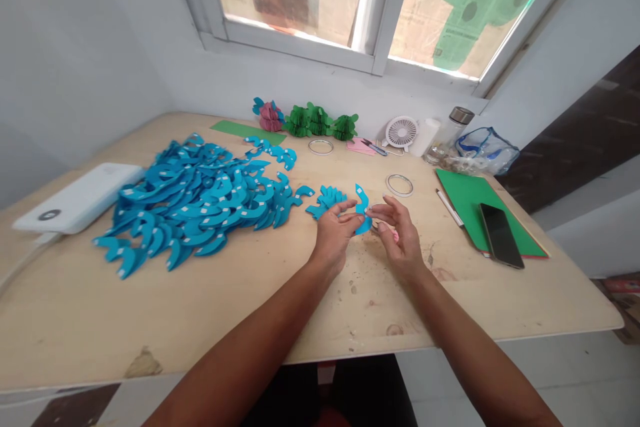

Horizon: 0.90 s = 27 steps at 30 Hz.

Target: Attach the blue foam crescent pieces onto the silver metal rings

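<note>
A curved blue paper piece (362,199) stands upright between my hands above the table. My left hand (334,233) pinches its lower left side between thumb and fingers. My right hand (401,237) is closed at its right edge, fingertips touching near a small white square on the paper. Something small and pink (395,236) shows by the right palm; what it is I cannot make out. Just behind my left hand lies a small fanned cluster of blue paper pieces (327,198). To the left spreads a big heap of blue paper pieces (200,193), many bearing white squares.
A white power bank (80,195) with a cable lies at far left. Green paper figures (317,120), a white fan (401,132) and a glass bottle (453,130) line the wall. Tape rings (399,185) sit nearer. A phone (501,235) rests on green sheets (470,200) at right.
</note>
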Tool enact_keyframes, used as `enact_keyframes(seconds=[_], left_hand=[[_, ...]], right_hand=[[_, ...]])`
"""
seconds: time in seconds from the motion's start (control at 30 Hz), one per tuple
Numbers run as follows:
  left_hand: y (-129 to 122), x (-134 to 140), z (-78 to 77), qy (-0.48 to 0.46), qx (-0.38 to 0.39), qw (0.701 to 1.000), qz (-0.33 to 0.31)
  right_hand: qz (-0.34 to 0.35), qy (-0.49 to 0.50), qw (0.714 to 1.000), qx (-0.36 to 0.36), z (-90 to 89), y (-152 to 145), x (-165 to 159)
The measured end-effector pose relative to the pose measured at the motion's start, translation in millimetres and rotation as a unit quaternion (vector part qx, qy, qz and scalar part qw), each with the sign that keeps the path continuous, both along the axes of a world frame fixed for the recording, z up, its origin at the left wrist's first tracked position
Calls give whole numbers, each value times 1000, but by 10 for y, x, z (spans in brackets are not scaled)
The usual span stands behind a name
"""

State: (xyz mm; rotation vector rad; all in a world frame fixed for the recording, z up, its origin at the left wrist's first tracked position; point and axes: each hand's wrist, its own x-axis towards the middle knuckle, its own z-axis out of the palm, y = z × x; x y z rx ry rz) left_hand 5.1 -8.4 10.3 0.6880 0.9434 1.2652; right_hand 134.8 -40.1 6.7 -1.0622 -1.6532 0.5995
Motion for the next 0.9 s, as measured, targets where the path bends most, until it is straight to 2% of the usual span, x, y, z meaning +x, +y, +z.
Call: enact_keyframes(seconds=[0.27,0.43,0.53,0.7,0.9], left_hand=[[20,12,-35,0,-13,999,40],[33,11,-43,-5,-18,998,56],[37,10,-42,-5,-16,998,63],[40,-1,-43,23,4,997,72],[40,-11,-47,56,27,995,76]], right_hand=[[-46,-150,984,83,-29,-26,-78],[-53,-209,963,161,-28,-8,-117],[-55,-233,953,184,-18,-6,-136],[-47,-247,953,171,-16,-17,-162],[-75,-199,968,134,-41,-13,-139]])
